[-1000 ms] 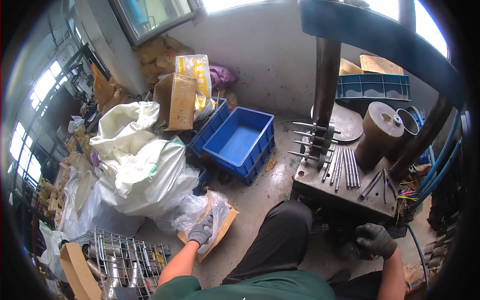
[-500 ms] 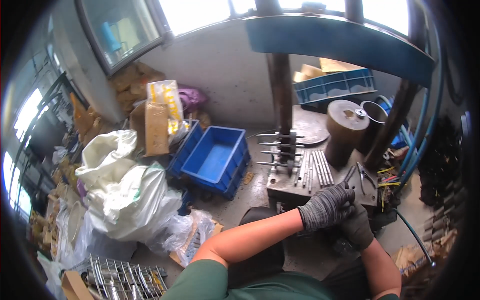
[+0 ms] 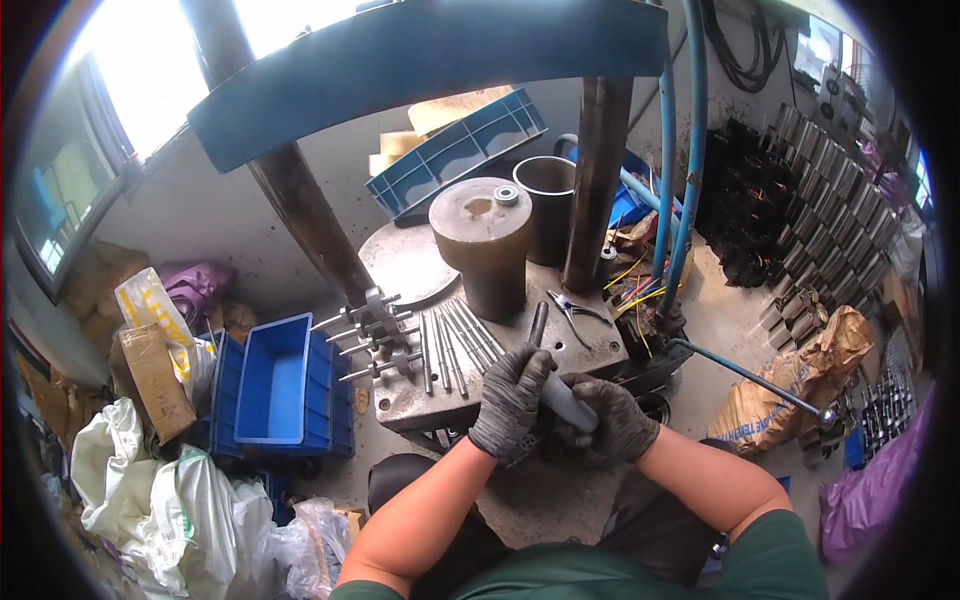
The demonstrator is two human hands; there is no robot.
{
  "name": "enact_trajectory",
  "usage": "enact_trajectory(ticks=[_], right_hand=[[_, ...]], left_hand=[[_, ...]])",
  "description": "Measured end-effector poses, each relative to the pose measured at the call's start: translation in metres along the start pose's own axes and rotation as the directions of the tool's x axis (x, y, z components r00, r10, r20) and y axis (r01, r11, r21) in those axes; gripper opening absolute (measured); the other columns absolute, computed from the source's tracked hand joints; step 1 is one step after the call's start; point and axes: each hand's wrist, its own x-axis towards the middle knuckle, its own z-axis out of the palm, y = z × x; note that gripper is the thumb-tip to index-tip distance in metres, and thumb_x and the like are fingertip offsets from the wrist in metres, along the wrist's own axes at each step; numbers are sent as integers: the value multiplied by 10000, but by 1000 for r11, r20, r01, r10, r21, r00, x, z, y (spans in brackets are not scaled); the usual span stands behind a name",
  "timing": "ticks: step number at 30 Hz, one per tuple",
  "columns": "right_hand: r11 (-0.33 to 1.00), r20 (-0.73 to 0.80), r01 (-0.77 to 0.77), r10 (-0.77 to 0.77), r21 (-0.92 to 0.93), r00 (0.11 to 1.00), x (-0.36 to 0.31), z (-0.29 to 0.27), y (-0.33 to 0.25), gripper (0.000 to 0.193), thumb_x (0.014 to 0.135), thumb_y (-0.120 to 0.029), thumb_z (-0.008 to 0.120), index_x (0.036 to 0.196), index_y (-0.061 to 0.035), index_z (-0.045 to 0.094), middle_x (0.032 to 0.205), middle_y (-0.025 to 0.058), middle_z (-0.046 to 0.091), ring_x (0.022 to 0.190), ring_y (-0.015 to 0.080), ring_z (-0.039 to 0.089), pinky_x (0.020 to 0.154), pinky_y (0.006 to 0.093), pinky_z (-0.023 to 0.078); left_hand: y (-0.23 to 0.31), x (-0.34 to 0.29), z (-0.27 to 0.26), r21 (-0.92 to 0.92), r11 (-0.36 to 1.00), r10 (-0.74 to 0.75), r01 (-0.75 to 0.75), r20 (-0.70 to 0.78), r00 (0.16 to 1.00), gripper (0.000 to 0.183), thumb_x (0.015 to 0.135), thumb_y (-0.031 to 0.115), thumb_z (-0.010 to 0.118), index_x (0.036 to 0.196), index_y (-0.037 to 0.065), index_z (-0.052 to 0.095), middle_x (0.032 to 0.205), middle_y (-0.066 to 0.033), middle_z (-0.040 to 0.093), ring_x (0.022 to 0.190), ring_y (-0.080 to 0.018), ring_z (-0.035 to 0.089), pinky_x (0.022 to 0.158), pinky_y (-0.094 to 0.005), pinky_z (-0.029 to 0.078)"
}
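In grey work gloves, my hands meet over the near edge of a metal press table [image 3: 590,350]. Between them is a smooth grey, tapered cylindrical piece [image 3: 569,402]. My left hand [image 3: 512,402] is closed around its upper end, and my right hand [image 3: 612,420] curls round its lower right side. A dark rod [image 3: 539,322] juts up beyond my left fingers; whether it is held or lies on the table I cannot tell. Slim metal shafts [image 3: 455,345] lie in a row left of it, beside a rack [image 3: 378,335] holding more. Pliers [image 3: 575,312] rest open to the right.
A thick metal cylinder [image 3: 482,245] with a bearing [image 3: 507,195] on top stands behind the shafts. The press has a blue crossbeam [image 3: 430,60] and steel columns [image 3: 598,180]. Blue bins [image 3: 275,385] and white sacks [image 3: 150,500] sit left; a brown paper sack [image 3: 800,385] lies right.
The view has swung right, showing stacked metal cylinders there. My hands have moved apart a little, and the grey piece now shows between them.
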Motion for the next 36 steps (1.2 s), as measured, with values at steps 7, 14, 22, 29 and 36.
enact_trajectory(ticks=[7, 14, 22, 29, 36], right_hand=[[820, -303, 463, -560, -336, 771, 37, -38, -47, 229, 925, -26, 668, 1138, -82, 606, 886, 24, 620, 679, 99, 615, 525, 229, 505], [-411, 379, 102, -680, -906, 627, 69, -19, -54, 588, 833, -111, 756, 1399, -91, 600, 1195, 187, 655, 1081, 364, 644, 985, 428, 522], [-372, 354, 83, -758, -925, 548, 106, -45, -75, 590, 870, -151, 747, 1428, -73, 572, 1206, 175, 662, 1080, 354, 666, 963, 417, 539], [-230, 351, 412, -904, -882, 245, 81, 5, -93, 622, 878, -27, 778, 1458, -78, 558, 1167, 134, 690, 1031, 180, 676, 886, 320, 569], [714, 15, 519, -582, -470, 813, 49, 40, -30, 616, 906, -82, 759, 1467, -104, 508, 1038, 89, 673, 743, 151, 683, 580, 252, 566]], left_hand=[[-19, 13, -16, 160, 982, -78, 103, -158, 984, 262, 1065, 246, 593, 1048, 12, 709, 879, -54, 713, 743, -105, 585, 688, -280, 500], [-19, 16, -22, -313, 892, -396, 325, -197, 897, 400, 1078, 407, 507, 1108, 55, 695, 898, -48, 707, 618, -86, 548, 519, -232, 430], [-29, 13, -21, -458, 798, -503, 391, -150, 851, 378, 1086, 397, 487, 1237, 79, 625, 1024, -90, 692, 608, -109, 557, 460, -215, 398], [-16, 11, -15, -487, 778, -527, 397, -162, 834, 331, 1081, 378, 484, 1209, 122, 651, 1086, -41, 688, 687, -107, 575, 524, -217, 416], [-13, 4, -23, -602, 716, -505, 353, -98, 858, 428, 1102, 456, 437, 1255, 107, 634, 946, -44, 633, 711, -108, 580, 532, -207, 462]])
